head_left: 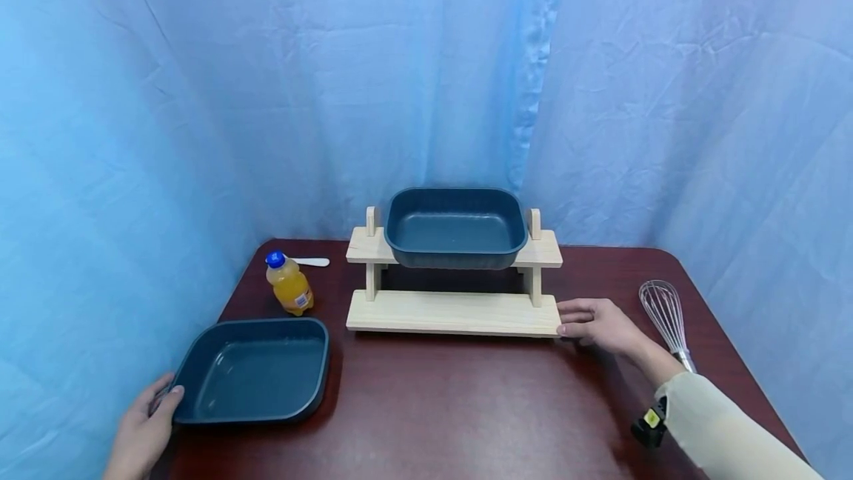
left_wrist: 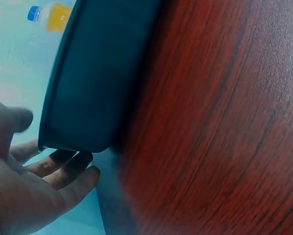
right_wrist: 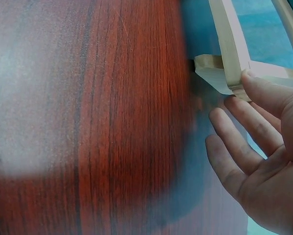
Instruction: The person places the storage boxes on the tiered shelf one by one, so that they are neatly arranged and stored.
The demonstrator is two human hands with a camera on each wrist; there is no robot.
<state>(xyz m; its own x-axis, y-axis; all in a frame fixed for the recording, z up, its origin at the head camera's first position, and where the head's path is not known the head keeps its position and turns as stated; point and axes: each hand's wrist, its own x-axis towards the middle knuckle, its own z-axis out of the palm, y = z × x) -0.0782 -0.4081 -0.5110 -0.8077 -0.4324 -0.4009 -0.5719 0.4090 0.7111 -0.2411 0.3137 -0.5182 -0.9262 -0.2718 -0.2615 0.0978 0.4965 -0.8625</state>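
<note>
In the head view my left hand [head_left: 143,424] is at the left end of a dark blue-green rectangular basin [head_left: 266,415] on the table. Its fingers reach beside and below the basin's end wall in the left wrist view, the thumb apart from the rim. My right hand [head_left: 603,326] touches the right end of a two-tier wooden rack [head_left: 453,313], fingers loosely extended. The right wrist view has that thumb against the board's corner [right_wrist: 236,88] and the other fingers spread below. A second matching basin [head_left: 456,232] sits on the rack's upper tier.
An orange drink bottle [head_left: 291,289] with a blue cap stands behind the left basin. A white-handled utensil [head_left: 311,261] lies past it. On the right, a wire whisk [head_left: 666,317] lies beyond my right wrist. Blue curtains [head_left: 320,95] surround the dark red table [head_left: 453,398].
</note>
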